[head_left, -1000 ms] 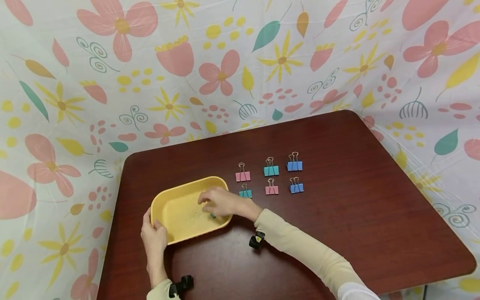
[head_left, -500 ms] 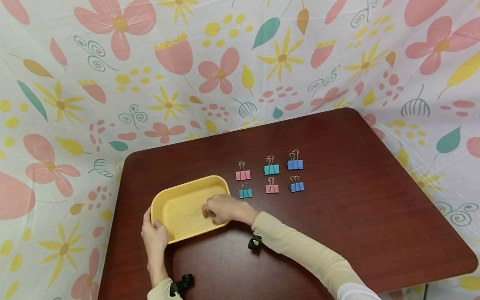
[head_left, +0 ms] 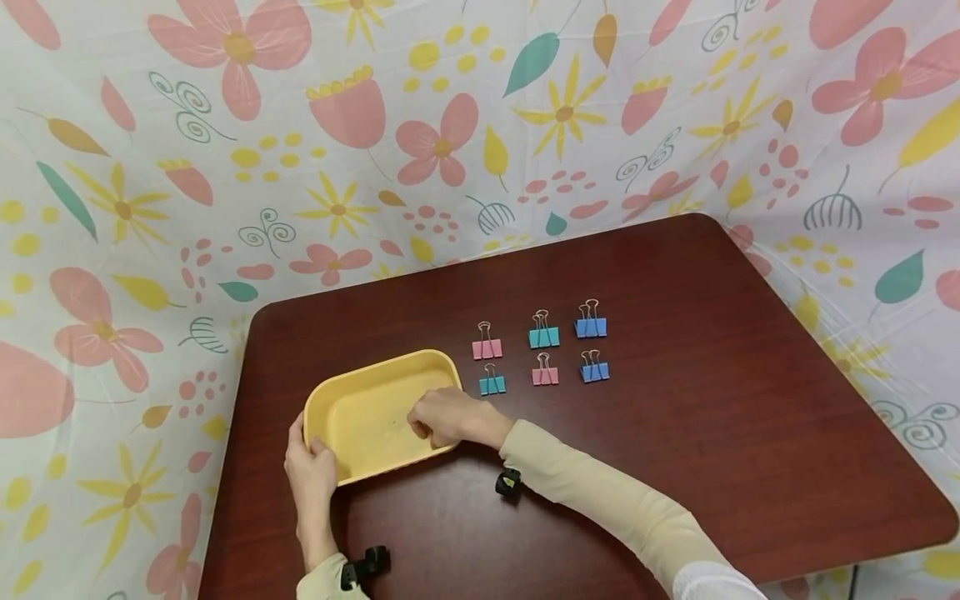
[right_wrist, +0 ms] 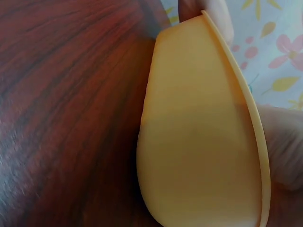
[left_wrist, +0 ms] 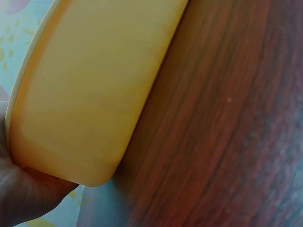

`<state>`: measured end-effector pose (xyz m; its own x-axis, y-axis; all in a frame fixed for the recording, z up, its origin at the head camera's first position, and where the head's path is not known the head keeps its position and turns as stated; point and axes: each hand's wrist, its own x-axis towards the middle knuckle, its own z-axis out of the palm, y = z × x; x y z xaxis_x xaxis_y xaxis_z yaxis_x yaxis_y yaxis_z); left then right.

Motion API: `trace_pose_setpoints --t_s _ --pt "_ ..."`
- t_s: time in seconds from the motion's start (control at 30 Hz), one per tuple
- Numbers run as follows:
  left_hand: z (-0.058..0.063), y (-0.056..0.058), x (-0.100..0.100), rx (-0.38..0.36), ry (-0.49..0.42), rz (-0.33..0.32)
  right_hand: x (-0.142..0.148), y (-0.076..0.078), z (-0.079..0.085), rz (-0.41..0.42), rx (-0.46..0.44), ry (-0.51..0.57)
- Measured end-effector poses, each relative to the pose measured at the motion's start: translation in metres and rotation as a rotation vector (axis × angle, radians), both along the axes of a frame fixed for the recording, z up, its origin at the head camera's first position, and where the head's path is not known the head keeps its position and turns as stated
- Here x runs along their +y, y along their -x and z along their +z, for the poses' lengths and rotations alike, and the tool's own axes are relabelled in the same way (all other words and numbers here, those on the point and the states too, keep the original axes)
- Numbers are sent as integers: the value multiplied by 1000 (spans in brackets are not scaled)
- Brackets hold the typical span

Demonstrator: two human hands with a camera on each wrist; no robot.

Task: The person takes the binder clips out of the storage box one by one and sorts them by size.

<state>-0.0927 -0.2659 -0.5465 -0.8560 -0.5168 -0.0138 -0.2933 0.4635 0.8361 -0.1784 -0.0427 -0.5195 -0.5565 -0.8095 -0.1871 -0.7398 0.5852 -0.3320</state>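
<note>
My left hand (head_left: 311, 471) grips the left end of a yellow plastic tray (head_left: 367, 408), thumb over the rim and fingers outside. In the left wrist view the same hand (left_wrist: 23, 194) holds the tray's corner (left_wrist: 90, 104). Inside the tray, near its right end, my right hand (head_left: 446, 417) has its fingers curled down to the floor around a small green binder clip, which the hand hides now. Just right of the tray stand a small teal binder clip (head_left: 492, 385) and a pink binder clip (head_left: 487, 349).
Further right are a larger teal binder clip (head_left: 543, 337), another pink binder clip (head_left: 545, 376) and two blue binder clips, one behind (head_left: 591, 327) and one in front (head_left: 596, 372). All rest on a dark red-brown table (head_left: 712, 400). A flowered curtain (head_left: 420, 125) hangs behind.
My right hand has moved slightly right and down in the tray, and its fingers have closed around the small green clip, which showed before. The left hand keeps its hold.
</note>
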Motion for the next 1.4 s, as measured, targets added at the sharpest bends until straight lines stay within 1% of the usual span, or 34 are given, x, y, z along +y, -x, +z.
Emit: trace_pose_setpoints --t_s 0.1,0.2,0.4,0.43,0.5,0.57,0.67,0.8,0.93,1.03,1.2,1.27,1.4 --pt "0 1 0 12 2 -2 0 2 3 7 -12 -43" --pt "0 2 0 13 3 -8 0 2 9 -4 -7 -86" --pt "2 2 0 -14 -5 -9 0 -3 28 -65 88 -233" --pt "2 2 0 -14 -2 -9 0 -3 30 -76 89 -245" --pt "2 3 0 -14 10 -8 0 -4 34 -100 75 -233" --pt "3 3 0 -14 21 -8 1 -5 35 -114 53 -202" --pt "3 3 0 -19 31 -5 3 -5 32 -112 52 -147" --pt "2 2 0 -22 31 0 6 -4 27 -76 62 -78" --pt "1 2 0 -20 23 -3 9 -1 23 -49 25 9" --pt "1 2 0 -28 9 -3 13 1 19 -29 -5 106" --pt "1 1 -1 -42 -6 3 19 4 14 -1 -50 311" --pt "1 1 -1 -40 -6 1 21 5 13 -1 -72 382" --pt "0 1 0 -36 -6 -7 26 7 10 -18 -99 487"
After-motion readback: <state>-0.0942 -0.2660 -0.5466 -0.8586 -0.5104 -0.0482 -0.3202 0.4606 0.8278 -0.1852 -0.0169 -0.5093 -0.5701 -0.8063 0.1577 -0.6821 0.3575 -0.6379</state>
